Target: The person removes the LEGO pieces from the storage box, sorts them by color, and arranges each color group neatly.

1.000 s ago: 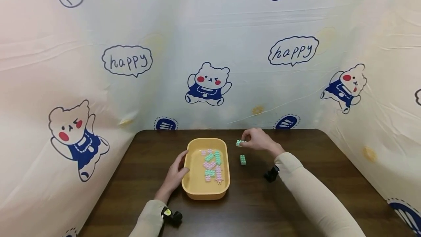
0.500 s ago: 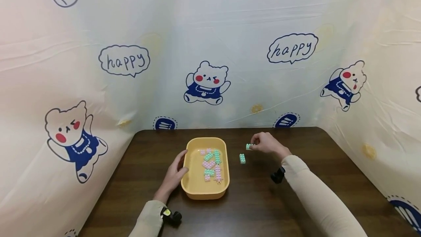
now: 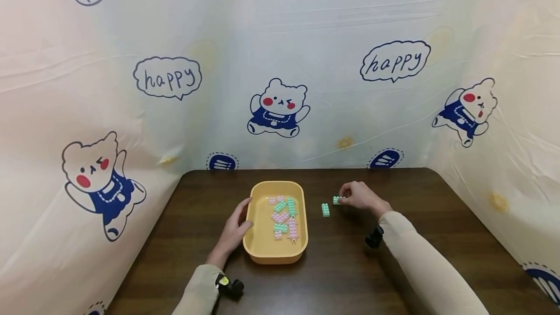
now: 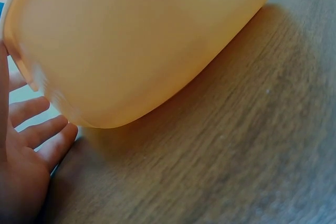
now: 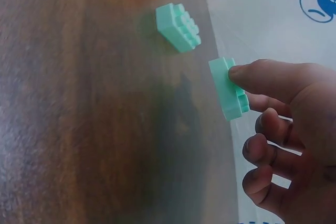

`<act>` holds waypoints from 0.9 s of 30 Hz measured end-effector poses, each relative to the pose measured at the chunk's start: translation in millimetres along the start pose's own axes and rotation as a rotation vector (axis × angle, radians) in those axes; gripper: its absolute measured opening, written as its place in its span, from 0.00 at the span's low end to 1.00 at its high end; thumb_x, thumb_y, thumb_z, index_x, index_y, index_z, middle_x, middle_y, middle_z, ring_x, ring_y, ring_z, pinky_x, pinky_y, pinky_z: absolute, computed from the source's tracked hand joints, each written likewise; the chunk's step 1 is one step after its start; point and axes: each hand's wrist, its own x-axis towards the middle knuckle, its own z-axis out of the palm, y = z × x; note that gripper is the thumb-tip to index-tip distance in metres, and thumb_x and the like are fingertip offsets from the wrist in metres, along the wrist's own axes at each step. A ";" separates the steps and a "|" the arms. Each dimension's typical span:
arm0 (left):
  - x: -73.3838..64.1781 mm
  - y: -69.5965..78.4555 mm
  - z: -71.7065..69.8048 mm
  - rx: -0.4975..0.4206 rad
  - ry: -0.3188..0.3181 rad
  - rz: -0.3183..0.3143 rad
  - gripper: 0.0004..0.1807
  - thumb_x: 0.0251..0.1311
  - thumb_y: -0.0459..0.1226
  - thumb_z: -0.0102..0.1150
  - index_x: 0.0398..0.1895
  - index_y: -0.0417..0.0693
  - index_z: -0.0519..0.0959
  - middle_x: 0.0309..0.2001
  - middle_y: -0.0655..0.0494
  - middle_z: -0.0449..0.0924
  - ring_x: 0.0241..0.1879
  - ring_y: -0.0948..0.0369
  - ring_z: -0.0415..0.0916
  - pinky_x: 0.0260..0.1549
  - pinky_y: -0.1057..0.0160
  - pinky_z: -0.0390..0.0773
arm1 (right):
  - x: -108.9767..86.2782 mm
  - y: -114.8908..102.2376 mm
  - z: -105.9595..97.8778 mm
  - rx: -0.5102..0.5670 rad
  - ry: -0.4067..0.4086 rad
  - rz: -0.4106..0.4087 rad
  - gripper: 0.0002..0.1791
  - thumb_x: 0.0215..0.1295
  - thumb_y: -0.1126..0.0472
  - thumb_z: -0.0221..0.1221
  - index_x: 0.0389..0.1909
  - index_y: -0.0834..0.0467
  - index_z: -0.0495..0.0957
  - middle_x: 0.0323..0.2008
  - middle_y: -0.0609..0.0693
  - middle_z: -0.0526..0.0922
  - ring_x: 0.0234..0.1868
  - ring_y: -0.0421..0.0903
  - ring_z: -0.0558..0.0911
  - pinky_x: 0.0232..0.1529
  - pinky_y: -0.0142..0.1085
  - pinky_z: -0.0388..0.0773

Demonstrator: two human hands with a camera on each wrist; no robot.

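In the head view my right hand (image 3: 361,195) is right of the tray, close over the table. Its thumb and index finger pinch a mint-green toy building brick (image 5: 226,88), whose studs face the palm; the other fingers curl loosely. A second mint-green brick (image 3: 325,209) lies on the table between that hand and the yellow tray (image 3: 258,247). My left hand (image 3: 231,232) rests against the tray's left wall, fingers fairly straight and spread, fingertips right at the side in the left wrist view. Inside the tray lie several pink bricks (image 3: 280,217) and green bricks (image 3: 291,206).
A brown wooden table (image 3: 332,276) carries everything. Behind it and at both sides hangs a pale curtain (image 3: 323,62) printed with bears and the word "happy". The tray's raised wall stands between the left hand and the bricks inside.
My right hand has moved right and a little toward me, carrying the pinched green brick away from the tray and lower. The left hand stays at the tray's wall.
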 end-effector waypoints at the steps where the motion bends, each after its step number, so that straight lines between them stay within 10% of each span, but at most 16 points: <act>1: 0.1 0.2 0.1 0.000 0.001 -0.002 0.36 0.59 0.26 0.51 0.73 0.48 0.59 0.70 0.42 0.63 0.66 0.46 0.67 0.59 0.47 0.71 | -0.5 1.1 0.6 0.009 -0.007 0.007 0.08 0.58 0.54 0.67 0.33 0.54 0.82 0.23 0.45 0.74 0.25 0.42 0.72 0.28 0.35 0.69; 27: 0.4 -1.1 0.7 0.001 0.003 -0.004 0.37 0.58 0.25 0.51 0.74 0.49 0.59 0.70 0.41 0.64 0.66 0.47 0.67 0.59 0.45 0.70 | -7.8 8.5 22.0 0.026 0.017 -0.031 0.07 0.56 0.55 0.68 0.31 0.53 0.82 0.20 0.43 0.73 0.22 0.40 0.71 0.26 0.34 0.69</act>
